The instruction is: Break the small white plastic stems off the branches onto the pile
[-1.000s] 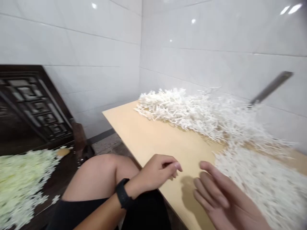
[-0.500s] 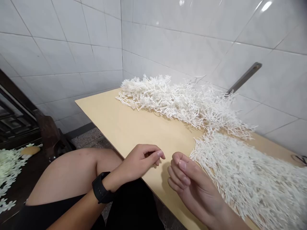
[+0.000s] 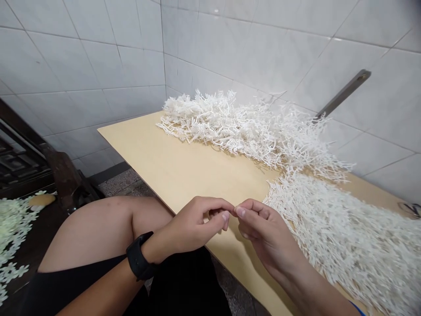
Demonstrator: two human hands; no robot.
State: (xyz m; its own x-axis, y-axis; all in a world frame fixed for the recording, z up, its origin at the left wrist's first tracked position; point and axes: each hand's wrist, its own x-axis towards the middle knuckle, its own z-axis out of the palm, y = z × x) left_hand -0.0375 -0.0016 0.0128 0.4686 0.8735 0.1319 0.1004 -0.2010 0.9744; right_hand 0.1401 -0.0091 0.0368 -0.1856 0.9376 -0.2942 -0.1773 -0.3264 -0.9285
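The left hand (image 3: 194,224) and right hand (image 3: 266,232) are held in narrow grips, fingertips meeting; anything pinched between them is hidden.

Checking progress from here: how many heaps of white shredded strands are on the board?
2. The far heap runs along the tiled wall; the near heap lies at right on the board, running out of view, so its end is hidden.

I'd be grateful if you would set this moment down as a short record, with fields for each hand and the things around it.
Left hand: fingers curled, black wristband on wrist
Right hand: fingertips touching left hand's; anything held too small to tell
Surface: pale wooden board
Nearest: white shredded strands
Rest: farther white heap; pale green heap
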